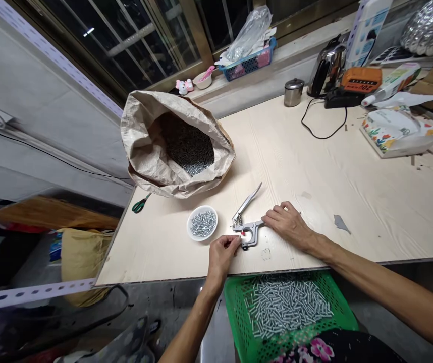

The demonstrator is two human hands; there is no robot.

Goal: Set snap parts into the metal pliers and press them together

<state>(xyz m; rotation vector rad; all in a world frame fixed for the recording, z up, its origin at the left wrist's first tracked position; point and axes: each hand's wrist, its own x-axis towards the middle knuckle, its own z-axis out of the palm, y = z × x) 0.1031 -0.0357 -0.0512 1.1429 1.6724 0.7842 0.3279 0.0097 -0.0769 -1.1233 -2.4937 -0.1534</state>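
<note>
Metalwork under way at the pliers (255, 233), with plenty in the sack (141, 136) and a heap in the basket (345, 307)

The pliers lie on the bench (288, 151), handles apart, just right of the bowl (190, 235); the left hand (223, 253) is pinched narrow at their mouth, though I cannot tell whether a piece sits between its fingertips, and the right hand (287, 224) holds the end of the lower handle; the bowl and sack both contain many small metal pieces, so much seems left, while the metal rods (290, 305) in the basket may be finished, which I cannot confirm
</note>
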